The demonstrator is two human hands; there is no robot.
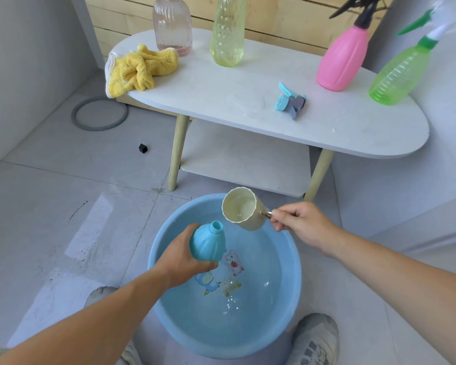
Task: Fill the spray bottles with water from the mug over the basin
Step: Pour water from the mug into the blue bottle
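blue bottle [208, 242] | left hand [181, 260] grips | mug [244, 209] tilted beside neck

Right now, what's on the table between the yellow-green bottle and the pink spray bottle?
Head view: bare tabletop straight between the yellow-green bottle and pink spray bottle; a loose blue trigger head lies nearer the front edge, off that line.

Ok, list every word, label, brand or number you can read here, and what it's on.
None can be read.
On the basin: cartoon pictures only, no letters legible.
On the blue bottle and the mug: no label showing.
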